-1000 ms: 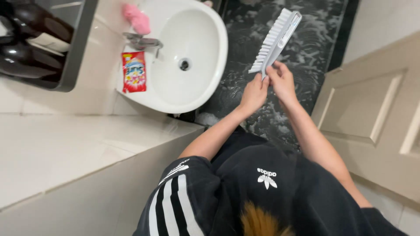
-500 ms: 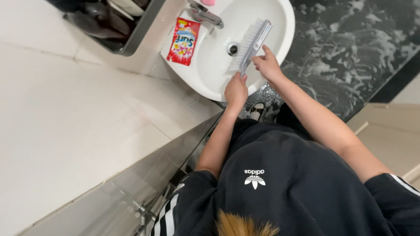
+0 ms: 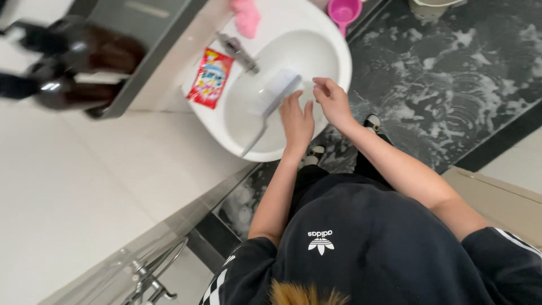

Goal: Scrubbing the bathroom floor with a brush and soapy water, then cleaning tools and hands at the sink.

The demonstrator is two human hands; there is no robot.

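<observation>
Scrub brush (image 3: 270, 100) now down in white basin (image 3: 333, 56), upper centre of frame; left hand (image 3: 297, 118) and right hand (image 3: 334, 101) released, open, fingers spread beside it.

Bright even light, soft shadows; motion blur, strongest upper left.

The sink (image 3: 330, 51) is white. The brush (image 3: 271, 99) is white too. The packet (image 3: 210, 77) is red — the cup (image 3: 344, 11) pink. The floor (image 3: 451, 85) is black with white foam swirls.
</observation>
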